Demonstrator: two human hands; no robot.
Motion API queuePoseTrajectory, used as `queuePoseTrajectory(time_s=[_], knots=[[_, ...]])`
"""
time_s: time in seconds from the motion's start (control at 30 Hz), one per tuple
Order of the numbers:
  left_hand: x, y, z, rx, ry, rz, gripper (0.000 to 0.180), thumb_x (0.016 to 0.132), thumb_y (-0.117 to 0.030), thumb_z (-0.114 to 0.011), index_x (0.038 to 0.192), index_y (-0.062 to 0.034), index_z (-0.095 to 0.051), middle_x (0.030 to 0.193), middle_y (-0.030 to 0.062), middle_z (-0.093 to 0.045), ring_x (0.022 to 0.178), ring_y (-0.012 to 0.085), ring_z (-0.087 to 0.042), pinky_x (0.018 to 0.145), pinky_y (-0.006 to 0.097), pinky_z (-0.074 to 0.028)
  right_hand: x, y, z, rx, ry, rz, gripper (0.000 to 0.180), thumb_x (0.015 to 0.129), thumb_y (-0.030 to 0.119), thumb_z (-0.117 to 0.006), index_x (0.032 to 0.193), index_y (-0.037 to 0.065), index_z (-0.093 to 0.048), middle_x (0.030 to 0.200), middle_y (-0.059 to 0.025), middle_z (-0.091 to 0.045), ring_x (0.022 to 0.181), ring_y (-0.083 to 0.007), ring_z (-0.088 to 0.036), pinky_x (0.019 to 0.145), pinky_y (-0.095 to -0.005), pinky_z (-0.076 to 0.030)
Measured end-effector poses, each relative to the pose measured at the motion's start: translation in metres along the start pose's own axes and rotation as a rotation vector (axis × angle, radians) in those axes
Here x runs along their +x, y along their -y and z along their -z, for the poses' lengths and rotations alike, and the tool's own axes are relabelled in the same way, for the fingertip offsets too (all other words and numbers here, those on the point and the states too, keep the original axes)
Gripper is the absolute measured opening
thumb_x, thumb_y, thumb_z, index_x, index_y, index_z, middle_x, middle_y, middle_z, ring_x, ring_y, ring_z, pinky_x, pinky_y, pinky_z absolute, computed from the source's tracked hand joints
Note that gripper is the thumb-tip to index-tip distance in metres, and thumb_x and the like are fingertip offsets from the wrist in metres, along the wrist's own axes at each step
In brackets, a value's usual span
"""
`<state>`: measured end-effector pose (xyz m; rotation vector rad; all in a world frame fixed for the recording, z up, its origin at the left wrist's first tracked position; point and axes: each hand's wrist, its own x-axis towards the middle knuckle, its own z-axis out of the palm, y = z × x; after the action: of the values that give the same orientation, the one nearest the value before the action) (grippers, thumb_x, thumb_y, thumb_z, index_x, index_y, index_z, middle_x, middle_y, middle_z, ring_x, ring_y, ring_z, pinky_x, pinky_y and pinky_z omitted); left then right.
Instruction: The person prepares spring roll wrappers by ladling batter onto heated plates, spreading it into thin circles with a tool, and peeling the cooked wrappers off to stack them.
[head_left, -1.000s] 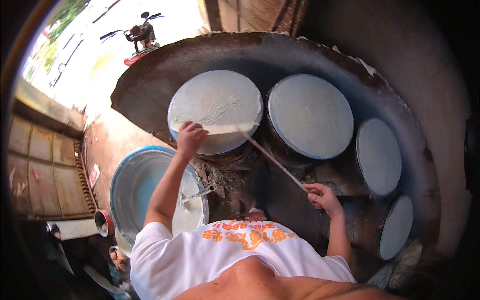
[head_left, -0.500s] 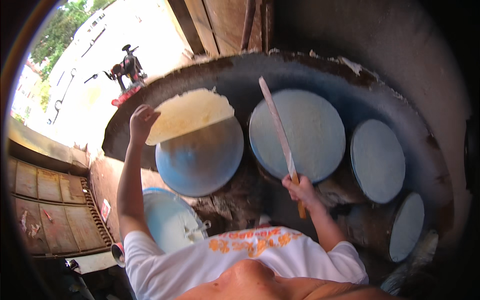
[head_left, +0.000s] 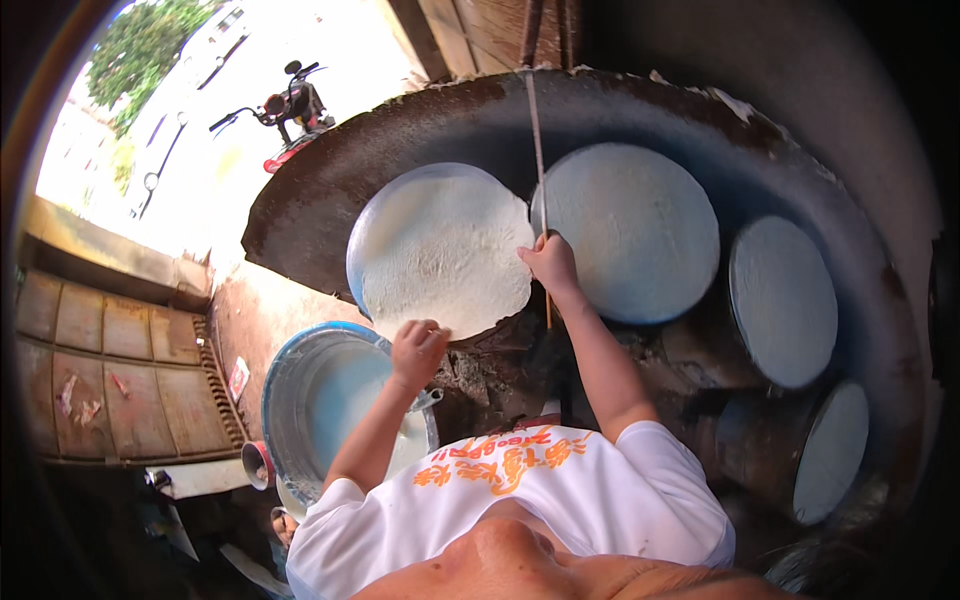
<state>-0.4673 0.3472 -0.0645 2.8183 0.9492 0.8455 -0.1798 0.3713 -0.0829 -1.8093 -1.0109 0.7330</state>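
Note:
A thin pale pancake [head_left: 445,255] lies over the left round griddle [head_left: 358,250], whose bare metal shows along its left and upper rim. My left hand [head_left: 418,350] is closed on the pancake's near edge, fingertips pinched. My right hand [head_left: 553,265] grips a long wooden spatula [head_left: 537,140], held upright and edge-on between the two larger griddles. Its thumb and fingertips meet the pancake's right edge; whether they pinch it too I cannot tell. Just right of that hand, another pale sheet covers the middle griddle [head_left: 630,235].
Two more coated griddles [head_left: 785,300] [head_left: 832,455] curve round on the right. A dark raised rim [head_left: 320,190] encloses the griddles at the back. Beside my left forearm stands a blue bucket [head_left: 275,400] of white batter. A motorbike [head_left: 295,105] is outside at the upper left.
The pancake, held up past the griddle's far side before, now lies across it. My left hand has come down to the near edge. My right hand moved up and left with the spatula.

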Motion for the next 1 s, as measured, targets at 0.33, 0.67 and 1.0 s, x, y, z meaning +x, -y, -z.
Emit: queuePoseTrajectory(time_s=[0.33,0.67,1.0], knots=[[0.109,-0.031,-0.085,-0.569,0.182,0.270,0.058,0.083,-0.011,-0.063,0.136,-0.0054,-0.041,0.134,0.0149,-0.049,0.117,0.0328,-0.049,0.098,0.038,-0.039,-0.250,0.054,0.132,-0.203,-0.557,0.236,0.019,0.078,0.009,-0.058,0.096,0.004,-0.062,0.071,-0.0187,-0.063,0.065,-0.0353,-0.063,0.057,-0.0436,-0.051],[0.040,-0.536,-0.170,-1.554,0.921,-0.327,0.035,0.093,-0.013,-0.054,0.125,0.0003,-0.049,0.116,0.0068,-0.056,0.103,0.0152,-0.052,0.090,0.029,-0.042,-0.712,0.006,0.299,-0.460,-1.405,-0.322,0.025,0.074,0.019,-0.061,0.088,0.002,-0.052,0.078,-0.0219,-0.058,0.075,-0.0413,-0.059,0.061,-0.0460,-0.047],[-0.360,-1.045,-0.023,-1.183,1.115,-1.262,0.016,0.084,-0.019,-0.062,0.091,-0.0047,-0.065,0.079,0.0124,-0.066,0.075,0.0209,-0.063,0.070,0.033,-0.048,-1.176,-0.136,0.278,-0.126,-2.118,-1.262,0.023,0.070,0.016,-0.067,0.085,0.001,-0.056,0.073,-0.0172,-0.062,0.073,-0.0308,-0.064,0.065,-0.0400,-0.049]])
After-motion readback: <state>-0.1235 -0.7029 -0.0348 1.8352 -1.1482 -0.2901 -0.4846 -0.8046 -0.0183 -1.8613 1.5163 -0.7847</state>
